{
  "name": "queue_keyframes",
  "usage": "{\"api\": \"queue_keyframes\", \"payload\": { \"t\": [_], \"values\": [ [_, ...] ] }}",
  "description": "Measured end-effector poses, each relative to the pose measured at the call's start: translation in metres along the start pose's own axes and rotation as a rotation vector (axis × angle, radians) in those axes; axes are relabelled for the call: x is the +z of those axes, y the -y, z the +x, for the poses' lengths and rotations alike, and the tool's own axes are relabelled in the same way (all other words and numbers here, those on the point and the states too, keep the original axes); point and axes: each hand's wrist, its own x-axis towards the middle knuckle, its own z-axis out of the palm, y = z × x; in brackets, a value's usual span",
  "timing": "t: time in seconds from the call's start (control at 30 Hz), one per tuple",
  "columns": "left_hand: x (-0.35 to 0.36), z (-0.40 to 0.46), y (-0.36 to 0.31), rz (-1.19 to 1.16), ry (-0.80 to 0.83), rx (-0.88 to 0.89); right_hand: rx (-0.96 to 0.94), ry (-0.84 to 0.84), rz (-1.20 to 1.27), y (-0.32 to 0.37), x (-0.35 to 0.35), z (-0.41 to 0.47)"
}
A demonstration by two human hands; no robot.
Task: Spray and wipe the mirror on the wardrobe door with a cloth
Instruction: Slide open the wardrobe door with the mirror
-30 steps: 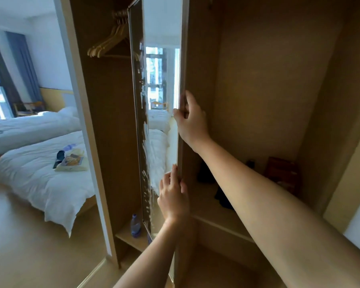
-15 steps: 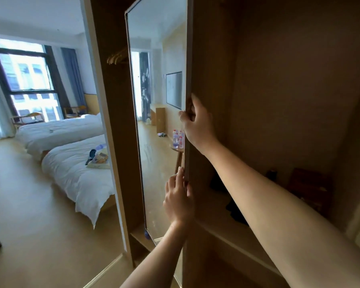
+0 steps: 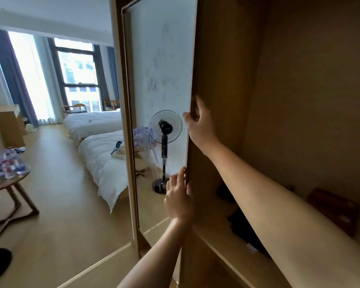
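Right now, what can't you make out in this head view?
- Cloth and spray bottle: neither shows anywhere in the head view.
- Right hand fingertips: hidden behind the wardrobe door edge.
- Mirror: top cut off by the frame; smears faint.
- Dark items on the shelf: in shadow, partly behind the right forearm.
- Left hand: palm hidden, contact with the door edge unclear.

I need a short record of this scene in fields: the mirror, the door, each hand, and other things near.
mirror: on the inner face of the open door, smudged, reflects a standing fan
wardrobe door: open, seen near edge-on
right hand: grips the door's edge, higher up
left hand: fingers straight, on the door's edge, lower
cloth, spray: not visible
beds: white, behind
round table: holds bottles
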Motion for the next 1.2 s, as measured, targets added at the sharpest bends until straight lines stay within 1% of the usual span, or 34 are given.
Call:
{"api": "queue_keyframes", "payload": {
  "t": [0.37,0.5,0.6,0.67,0.73,0.83,0.93,1.0,1.07,1.2],
  "values": [
    [0.013,0.001,-0.002,-0.009,-0.048,0.013,-0.006,0.012,0.016,-0.014,-0.002,0.01],
    [0.001,0.005,0.005,-0.036,-0.039,0.091,0.009,-0.036,0.0,-0.009,0.001,0.007],
    [-0.018,0.015,0.017,-0.021,-0.022,0.172,0.01,-0.068,-0.044,-0.004,0.004,0.002],
    [-0.036,0.026,0.026,-0.049,-0.003,0.189,-0.005,-0.093,-0.078,0.001,0.007,-0.004],
    [-0.055,0.039,0.035,-0.062,0.008,0.183,-0.049,-0.155,-0.164,0.004,0.011,-0.012],
    [-0.083,0.06,0.047,-0.088,0.037,0.17,-0.17,-0.301,-0.359,0.007,0.025,-0.029],
    [-0.112,0.081,0.061,-0.125,0.111,0.234,-0.245,-0.38,-0.472,0.006,0.054,-0.048],
    [-0.132,0.092,0.075,-0.129,0.185,0.3,-0.272,-0.386,-0.56,0.003,0.077,-0.057],
    [-0.152,0.103,0.092,-0.117,0.26,0.362,-0.262,-0.354,-0.666,0.003,0.099,-0.066],
    [-0.183,0.121,0.127,-0.088,0.366,0.451,-0.118,-0.202,-0.85,0.006,0.136,-0.085]
  ]
}}
